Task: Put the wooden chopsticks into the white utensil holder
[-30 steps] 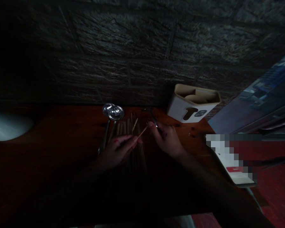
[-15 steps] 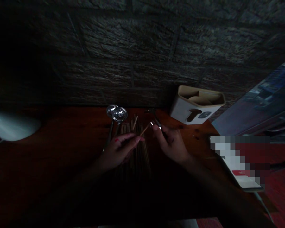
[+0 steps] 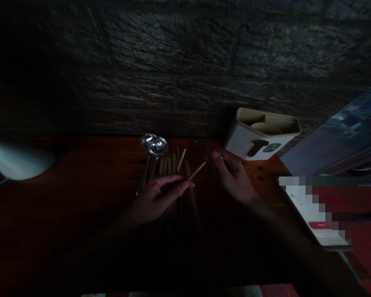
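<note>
My left hand is closed in a pinch on a thin wooden chopstick, whose tip slants up to the right. Just behind those fingers another chopstick juts up; whether the hand holds it too is unclear. Several more chopsticks lie side by side on the dark wooden table under my left hand. My right hand is closed a little right of the chopstick tip, apart from it. A small glint of metal shows at its fingers, but the thing is too dark to name.
Behind the chopsticks lie a slotted metal ladle and a second metal ladle. A white-and-beige divided utensil holder stands by the brick wall. A white rounded object is at left; a partly blurred-out white device lies right.
My right hand has drawn slightly away from the chopstick tip, and the bright metal in it shows far less. The view has shifted a little. The left hand still pinches the chopstick.
</note>
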Demonstrator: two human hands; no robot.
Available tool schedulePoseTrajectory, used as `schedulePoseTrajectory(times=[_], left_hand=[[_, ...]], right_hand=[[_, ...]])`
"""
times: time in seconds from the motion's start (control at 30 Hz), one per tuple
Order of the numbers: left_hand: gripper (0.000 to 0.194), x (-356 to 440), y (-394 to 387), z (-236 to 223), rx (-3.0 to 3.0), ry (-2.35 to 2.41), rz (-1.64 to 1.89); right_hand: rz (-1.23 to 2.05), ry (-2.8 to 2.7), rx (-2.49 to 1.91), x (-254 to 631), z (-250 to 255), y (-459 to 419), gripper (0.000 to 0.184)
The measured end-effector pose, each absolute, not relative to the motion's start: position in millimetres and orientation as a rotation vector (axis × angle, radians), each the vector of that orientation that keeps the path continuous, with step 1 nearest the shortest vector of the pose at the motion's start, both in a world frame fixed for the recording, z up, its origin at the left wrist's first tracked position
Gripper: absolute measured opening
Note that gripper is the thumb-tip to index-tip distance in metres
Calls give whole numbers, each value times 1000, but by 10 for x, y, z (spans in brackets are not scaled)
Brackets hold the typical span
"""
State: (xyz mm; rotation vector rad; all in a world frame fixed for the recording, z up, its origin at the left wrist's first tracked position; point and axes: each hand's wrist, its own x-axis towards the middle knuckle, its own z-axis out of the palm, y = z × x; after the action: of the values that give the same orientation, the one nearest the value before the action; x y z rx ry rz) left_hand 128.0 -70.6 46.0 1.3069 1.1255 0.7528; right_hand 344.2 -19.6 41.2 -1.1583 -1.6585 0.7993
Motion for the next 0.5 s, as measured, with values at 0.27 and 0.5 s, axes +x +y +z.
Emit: schedulePoseTrajectory(times=[0.27,0.5], left_hand=[[34,1312,-713,515,1387,1211,791],[36,1291,-700,474,1354,1175,787]], right_hand=[[1194,-1563,-995,3413,581,-300,28],[1315,-1618,-917,3466,642,-306,28]])
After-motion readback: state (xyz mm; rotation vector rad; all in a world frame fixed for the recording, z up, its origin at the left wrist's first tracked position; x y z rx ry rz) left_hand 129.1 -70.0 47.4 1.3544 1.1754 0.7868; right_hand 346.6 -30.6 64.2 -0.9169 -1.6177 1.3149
